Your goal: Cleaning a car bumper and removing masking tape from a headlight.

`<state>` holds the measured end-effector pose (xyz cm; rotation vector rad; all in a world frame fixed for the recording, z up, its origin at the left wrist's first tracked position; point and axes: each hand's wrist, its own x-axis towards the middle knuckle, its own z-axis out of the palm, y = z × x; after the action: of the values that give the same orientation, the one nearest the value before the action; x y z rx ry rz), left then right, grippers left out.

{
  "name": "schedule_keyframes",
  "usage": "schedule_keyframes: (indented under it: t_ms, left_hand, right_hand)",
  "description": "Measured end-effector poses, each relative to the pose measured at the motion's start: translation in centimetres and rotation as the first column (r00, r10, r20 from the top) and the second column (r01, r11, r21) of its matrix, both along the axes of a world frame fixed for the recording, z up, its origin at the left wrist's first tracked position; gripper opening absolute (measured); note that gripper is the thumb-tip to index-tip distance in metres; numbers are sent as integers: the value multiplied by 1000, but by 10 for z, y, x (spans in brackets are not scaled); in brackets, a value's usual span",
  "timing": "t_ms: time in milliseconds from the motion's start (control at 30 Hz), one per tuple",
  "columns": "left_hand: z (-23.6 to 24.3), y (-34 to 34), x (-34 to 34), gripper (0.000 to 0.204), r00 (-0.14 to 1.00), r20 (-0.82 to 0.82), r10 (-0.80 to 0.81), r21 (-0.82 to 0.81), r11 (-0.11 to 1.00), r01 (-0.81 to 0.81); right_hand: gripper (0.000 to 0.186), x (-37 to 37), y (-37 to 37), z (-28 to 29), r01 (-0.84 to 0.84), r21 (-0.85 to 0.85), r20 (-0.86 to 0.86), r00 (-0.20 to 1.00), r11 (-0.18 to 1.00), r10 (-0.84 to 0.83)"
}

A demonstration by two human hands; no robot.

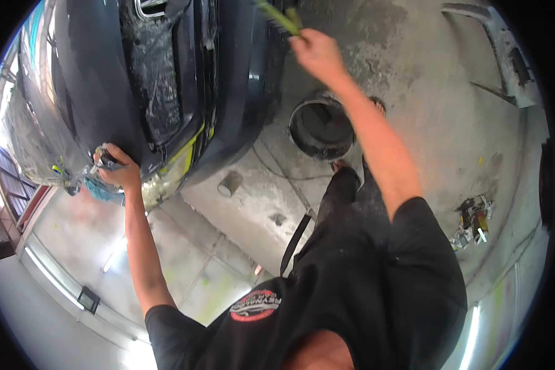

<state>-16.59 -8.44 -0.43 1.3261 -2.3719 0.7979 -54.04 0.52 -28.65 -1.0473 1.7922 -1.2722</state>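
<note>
A dark grey car body (92, 55) fills the upper left, with a recessed area (154, 92) under dark plastic and yellow-green strips (182, 154) along an edge. My left hand (120, 169) rests on the panel, its fingers curled around a small dark object (110, 159) that I cannot clearly make out, beside a bluish crumpled piece (105, 191). My right hand (317, 52), raised at the top centre beside the car's edge, grips a long yellow-green strip (277, 15), blurred and angled up to the left.
A dark bucket (320, 142) stands near my feet on the stained concrete floor (413, 142), beside a small cylinder (230, 184) and a hose or cable (277, 174). A detached panel (493, 37) lies at the upper right. Litter (475, 216) is at the right.
</note>
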Motion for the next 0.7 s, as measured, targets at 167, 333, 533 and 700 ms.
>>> schedule_keyframes:
  t_ms: [167, 333, 533, 700]
  left_hand:
    - [-3, -3, 6, 23, 995, -97, -11, 82, 996, 19]
    - [-6, -6, 13, 22, 997, -81, -13, 29, 999, 15]
    - [-6, -7, 12, 23, 994, -78, -74, 14, 997, 76]
    - [-4, -5, 12, 24, 996, -67, -59, 98, 993, 65]
  right_hand:
    - [23, 107, -29, 16, 129, 159, 445, 875, 979, -188]
    - [35, 125, -90, 24, 149, 113, 813, 554, 982, -178]
    - [25, 141, -124, 16, 155, 127, 892, 414, 980, -181]
    - [16, 140, -39, 3, -221, -35, 855, 499, 975, 144]
